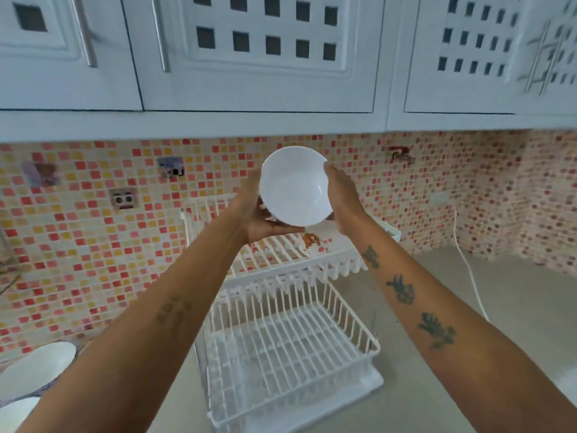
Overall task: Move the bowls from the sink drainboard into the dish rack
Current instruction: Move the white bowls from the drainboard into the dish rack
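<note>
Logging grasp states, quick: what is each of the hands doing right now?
Left hand: closed on the white bowl, cupping its left side and underside.
Right hand: closed on the same bowl, gripping its right rim, above the dish rack.

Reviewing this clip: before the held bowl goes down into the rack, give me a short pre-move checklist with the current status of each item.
1. Both hands on bowl: left hand and right hand grip opposite sides: ok.
2. Bowl over dish rack upper tier: ok.
3. Lower tier free of dishes: ok.
4. Upper tier slots free: cannot tell, partly hidden by the hands.
5. More bowls waiting at lower left: ok.
</note>
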`<state>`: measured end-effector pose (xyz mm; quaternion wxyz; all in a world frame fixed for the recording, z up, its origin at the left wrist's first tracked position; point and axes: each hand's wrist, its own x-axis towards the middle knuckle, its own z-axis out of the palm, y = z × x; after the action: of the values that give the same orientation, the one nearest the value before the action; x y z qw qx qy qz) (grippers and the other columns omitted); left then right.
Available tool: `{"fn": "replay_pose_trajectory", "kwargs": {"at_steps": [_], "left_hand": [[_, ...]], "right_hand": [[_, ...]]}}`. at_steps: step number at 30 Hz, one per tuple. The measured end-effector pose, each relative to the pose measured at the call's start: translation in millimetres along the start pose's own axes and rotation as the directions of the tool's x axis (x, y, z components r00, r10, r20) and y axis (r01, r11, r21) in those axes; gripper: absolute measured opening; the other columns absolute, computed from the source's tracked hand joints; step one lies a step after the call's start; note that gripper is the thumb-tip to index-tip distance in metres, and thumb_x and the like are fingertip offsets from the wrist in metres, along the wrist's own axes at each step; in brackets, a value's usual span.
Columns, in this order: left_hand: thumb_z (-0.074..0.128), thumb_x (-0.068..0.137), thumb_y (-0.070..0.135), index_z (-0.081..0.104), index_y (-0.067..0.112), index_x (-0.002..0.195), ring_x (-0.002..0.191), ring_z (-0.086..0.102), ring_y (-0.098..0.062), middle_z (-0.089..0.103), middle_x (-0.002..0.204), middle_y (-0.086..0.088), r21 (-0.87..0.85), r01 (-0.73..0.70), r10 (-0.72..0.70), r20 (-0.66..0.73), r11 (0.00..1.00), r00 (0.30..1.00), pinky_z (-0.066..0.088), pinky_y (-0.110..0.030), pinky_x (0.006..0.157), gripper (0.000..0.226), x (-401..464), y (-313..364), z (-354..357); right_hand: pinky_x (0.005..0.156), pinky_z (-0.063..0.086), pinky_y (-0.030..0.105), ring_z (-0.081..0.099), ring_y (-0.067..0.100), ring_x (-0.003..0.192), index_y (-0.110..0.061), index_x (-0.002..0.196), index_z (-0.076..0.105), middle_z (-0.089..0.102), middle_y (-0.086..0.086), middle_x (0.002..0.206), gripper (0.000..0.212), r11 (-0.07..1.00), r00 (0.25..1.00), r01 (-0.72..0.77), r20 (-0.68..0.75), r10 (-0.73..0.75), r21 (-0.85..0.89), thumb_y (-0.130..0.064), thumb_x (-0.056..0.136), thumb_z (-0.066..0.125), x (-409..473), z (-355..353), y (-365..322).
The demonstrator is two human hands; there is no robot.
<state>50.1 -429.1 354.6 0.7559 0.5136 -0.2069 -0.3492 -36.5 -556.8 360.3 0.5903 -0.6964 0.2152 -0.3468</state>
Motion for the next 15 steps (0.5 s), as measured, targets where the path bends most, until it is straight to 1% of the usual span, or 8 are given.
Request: {"fn": "replay_pose_trajectory", "kwargs": {"at_steps": [2, 4, 6, 8, 10, 12, 14, 15], "left_hand": [[0.056, 0.088, 0.058, 0.05, 0.018, 0.127, 0.103, 0.058, -0.038, 0.051, 0.118, -0.013, 0.104, -0.06, 0.062, -0.017, 0.993, 0.998, 0.059, -0.058, 0.07, 0.056, 3, -3, 12], [0.055, 0.087, 0.061, 0.051, 0.021, 0.127, 0.104, 0.06, -0.035, 0.054, 0.12, -0.011, 0.292, -0.152, 0.163, -0.015, 0.944, 0.986, 0.06, -0.055, 0.074, 0.057, 8, -8, 25], [0.061, 0.082, 0.061, 0.048, 0.018, 0.129, 0.101, 0.064, -0.028, 0.057, 0.124, -0.01, 0.492, -0.28, 0.331, -0.018, 0.824, 0.943, 0.062, -0.045, 0.072, 0.065, 19, -15, 31], [0.071, 0.079, 0.052, 0.046, 0.017, 0.125, 0.097, 0.066, -0.019, 0.057, 0.121, -0.005, 0.641, -0.42, 0.527, 0.029, 0.642, 0.85, 0.062, -0.03, 0.068, 0.063, 23, -23, 37], [0.079, 0.075, 0.043, 0.044, 0.019, 0.119, 0.098, 0.064, -0.017, 0.052, 0.119, -0.002, 0.704, -0.499, 0.609, 0.118, 0.505, 0.784, 0.059, -0.022, 0.068, 0.061, 30, -32, 40], [0.085, 0.067, 0.04, 0.042, 0.024, 0.115, 0.104, 0.059, -0.021, 0.048, 0.12, -0.002, 0.759, -0.518, 0.632, 0.186, 0.394, 0.753, 0.06, -0.031, 0.076, 0.067, 35, -41, 42], [0.089, 0.061, 0.041, 0.041, 0.023, 0.114, 0.11, 0.05, -0.022, 0.044, 0.12, 0.0, 0.834, -0.489, 0.638, 0.234, 0.256, 0.734, 0.056, -0.038, 0.085, 0.074, 43, -53, 42], [0.089, 0.059, 0.04, 0.042, 0.02, 0.115, 0.11, 0.045, -0.02, 0.043, 0.121, 0.001, 0.858, -0.471, 0.635, 0.25, 0.204, 0.731, 0.052, -0.037, 0.089, 0.076, 47, -58, 41]], "right_hand": [[0.1, 0.046, 0.049, 0.051, 0.029, 0.12, -0.022, 0.136, 0.047, 0.05, 0.008, 0.139, 0.05, 1.0, 1.0, -0.011, 0.002, 0.011, 0.027, -0.05, 0.098, 0.03, 4, -19, 5], [0.089, 0.044, 0.041, 0.053, 0.028, 0.113, -0.022, 0.119, 0.054, 0.055, 0.01, 0.13, 0.047, 0.999, 0.999, -0.033, 0.001, 0.033, 0.022, -0.052, 0.098, 0.025, 9, -34, 10], [0.078, 0.04, 0.035, 0.056, 0.027, 0.108, -0.018, 0.111, 0.058, 0.06, 0.015, 0.125, 0.056, 0.999, 0.999, -0.049, 0.008, 0.049, 0.017, -0.057, 0.098, 0.02, 15, -46, 17], [0.067, 0.037, 0.028, 0.058, 0.021, 0.092, -0.01, 0.112, 0.063, 0.063, 0.021, 0.116, 0.069, 0.999, 0.998, -0.052, 0.019, 0.052, 0.016, -0.06, 0.097, 0.018, 22, -54, 23], [0.063, 0.037, 0.023, 0.055, 0.013, 0.079, -0.014, 0.109, 0.063, 0.063, 0.012, 0.102, 0.064, 0.998, 0.998, -0.052, 0.034, 0.051, 0.019, -0.062, 0.096, 0.021, 26, -59, 27], [0.064, 0.043, 0.026, 0.058, 0.013, 0.078, -0.016, 0.104, 0.062, 0.065, 0.007, 0.098, 0.06, 0.996, 0.996, -0.083, 0.047, 0.082, 0.023, -0.065, 0.093, 0.029, 30, -63, 32], [0.077, 0.053, 0.035, 0.064, 0.021, 0.084, -0.013, 0.105, 0.065, 0.069, 0.009, 0.102, 0.062, 0.992, 0.99, -0.127, 0.07, 0.125, 0.015, -0.067, 0.088, 0.04, 34, -65, 39], [0.084, 0.055, 0.039, 0.066, 0.024, 0.088, -0.011, 0.108, 0.065, 0.07, 0.01, 0.104, 0.063, 0.988, 0.986, -0.152, 0.075, 0.15, 0.021, -0.067, 0.085, 0.045, 36, -65, 44]]}}
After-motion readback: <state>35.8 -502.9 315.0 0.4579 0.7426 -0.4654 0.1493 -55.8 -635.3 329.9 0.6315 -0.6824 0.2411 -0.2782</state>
